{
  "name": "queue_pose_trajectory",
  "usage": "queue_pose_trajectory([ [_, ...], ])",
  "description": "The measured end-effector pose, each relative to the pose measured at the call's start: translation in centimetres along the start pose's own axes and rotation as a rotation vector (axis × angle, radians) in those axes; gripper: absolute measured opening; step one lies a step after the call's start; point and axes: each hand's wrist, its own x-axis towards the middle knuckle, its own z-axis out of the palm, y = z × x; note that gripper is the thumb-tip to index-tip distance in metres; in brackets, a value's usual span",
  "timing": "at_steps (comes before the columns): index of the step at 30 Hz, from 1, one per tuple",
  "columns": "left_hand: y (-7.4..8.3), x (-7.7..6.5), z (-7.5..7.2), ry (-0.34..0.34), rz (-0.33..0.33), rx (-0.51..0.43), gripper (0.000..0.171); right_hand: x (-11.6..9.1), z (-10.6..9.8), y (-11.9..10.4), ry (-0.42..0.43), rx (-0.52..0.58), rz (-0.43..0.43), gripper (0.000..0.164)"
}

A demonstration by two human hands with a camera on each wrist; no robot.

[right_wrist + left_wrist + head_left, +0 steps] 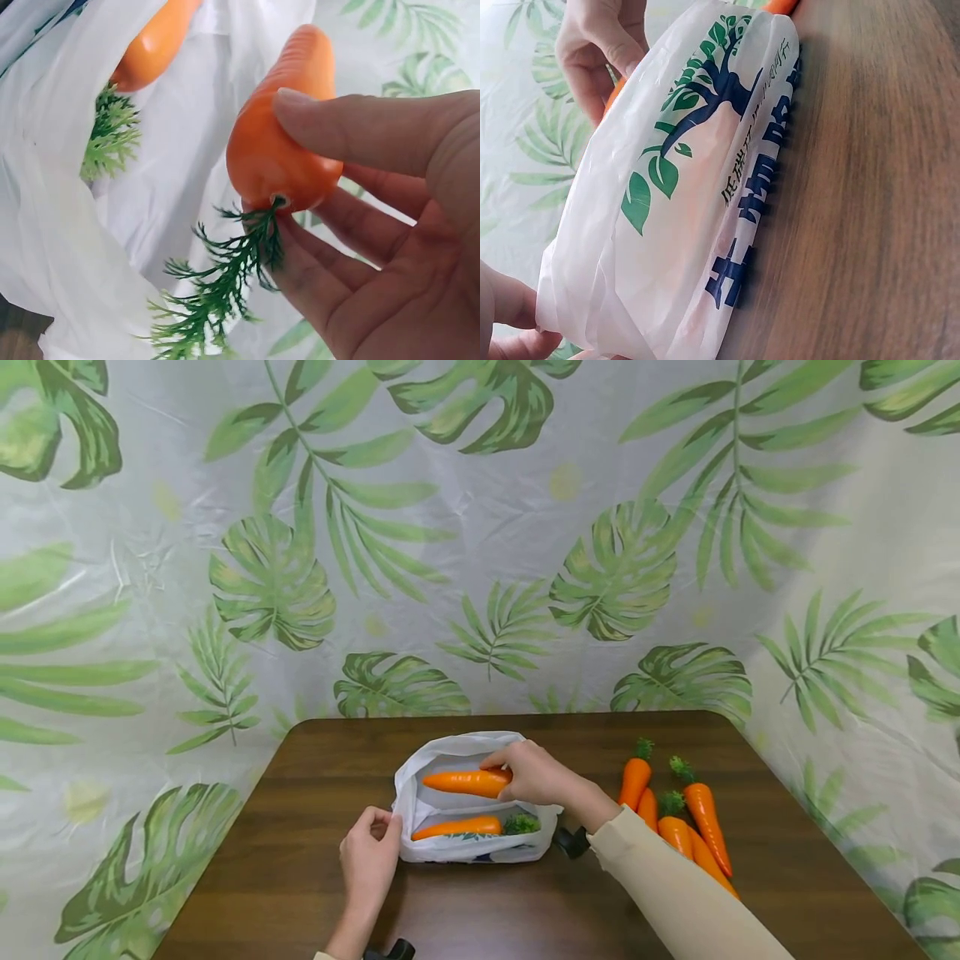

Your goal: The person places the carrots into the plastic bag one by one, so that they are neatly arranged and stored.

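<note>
A white plastic bag (480, 856) with a printed tree and lettering lies with its mouth open on the table. My left hand (370, 860) pinches the left edge of the bag's mouth between thumb and fingers. In my right hand (536, 774) is an orange carrot (289, 127), gripped near its leafy end and held over the bag's opening. Its green top (225, 285) hangs down in the right wrist view. A second carrot (457, 828) lies inside the bag along the near side, its leafy top pointing right.
Several more carrots (708, 822) lie in a loose group on the right side of the brown wooden table (315, 777), beside my right forearm. Behind the table hangs a leaf-patterned sheet (495, 560). Dark wrist camera mounts (573, 843) show at both wrists.
</note>
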Motion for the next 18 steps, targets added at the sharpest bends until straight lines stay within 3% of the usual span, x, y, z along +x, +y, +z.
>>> queue_pose_trajectory([
  [8, 0.0, 0.1, 0.2, 0.003, -0.003, -0.007, 0.011, 1.3, 0.7, 1.3, -0.067, 0.071, -0.041, 0.049],
  [18, 0.1, -0.1, 0.2, 0.024, 0.014, 0.0, 0.011, 2.5, 2.4, 3.0, -0.108, 0.021, -0.079, 0.045],
])
